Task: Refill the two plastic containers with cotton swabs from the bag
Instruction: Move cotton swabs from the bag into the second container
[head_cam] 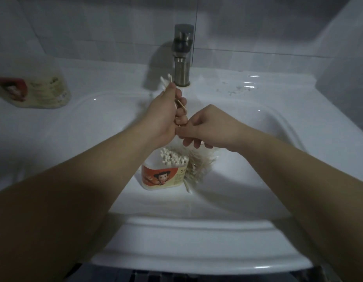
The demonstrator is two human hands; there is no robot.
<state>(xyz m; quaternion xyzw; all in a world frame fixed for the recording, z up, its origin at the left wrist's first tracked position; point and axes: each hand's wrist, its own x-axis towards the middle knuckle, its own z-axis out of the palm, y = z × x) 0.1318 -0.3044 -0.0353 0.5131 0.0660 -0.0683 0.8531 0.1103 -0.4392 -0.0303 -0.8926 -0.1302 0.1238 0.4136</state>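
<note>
1. The left hand's point(166, 117) fingers point(181, 102) are clenched round a bundle of cotton swabs point(166, 80) at the centre of the frame. The bundle's long axis runs steeply, heads up toward the tap point(182, 55).
2. The right hand point(209, 129), just right and lower, touches the left. Its fingers pinch at the bundle's lower end; whether they also catch plastic I cannot tell.
3. Directly below both hands in the picture, the open container point(163, 174) stands in the sink point(197, 228), already packed with swab heads. The bag point(199, 165) lies against its right side.
4. The second container point(34, 91) sits on the worktop at upper left, well apart. The left hand is nearer, so that reach probably falls to it.
</note>
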